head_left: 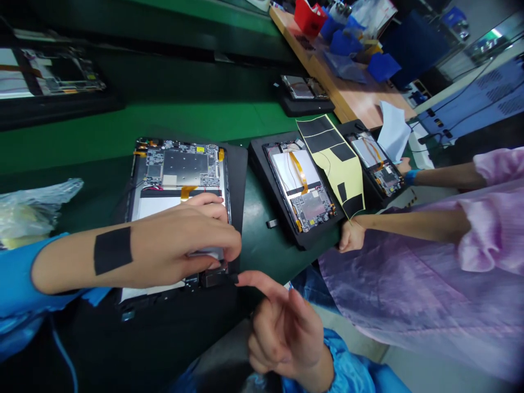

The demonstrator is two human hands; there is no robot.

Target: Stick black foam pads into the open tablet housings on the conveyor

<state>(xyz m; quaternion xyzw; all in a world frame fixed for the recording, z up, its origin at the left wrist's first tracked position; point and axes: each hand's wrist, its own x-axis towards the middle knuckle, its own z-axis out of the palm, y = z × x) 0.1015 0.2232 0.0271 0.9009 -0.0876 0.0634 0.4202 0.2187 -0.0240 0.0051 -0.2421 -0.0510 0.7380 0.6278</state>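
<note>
An opened tablet [186,166] lies in front of me, with its circuit board and white battery area exposed. My left hand [192,229] reaches across it, fingers bent. Its thumb and index finger come together at the lower right corner, above a small dark part [213,278]; whatever is between them is hidden. Stuck to the back of my left wrist is a black tape patch [113,250]. Beside that corner my right hand [282,333] points its index finger at the dark part, thumb raised and other fingers curled. A small black piece [234,278] touches the index fingertip.
To the right lies a second opened tablet [303,188], partly under a yellow sheet of black stickers [333,158]. A co-worker's hand [352,234] touches that sheet; another tablet [374,161] is beyond. Plastic wrap [36,210] lies left. A small metal piece [272,223] sits between tablets.
</note>
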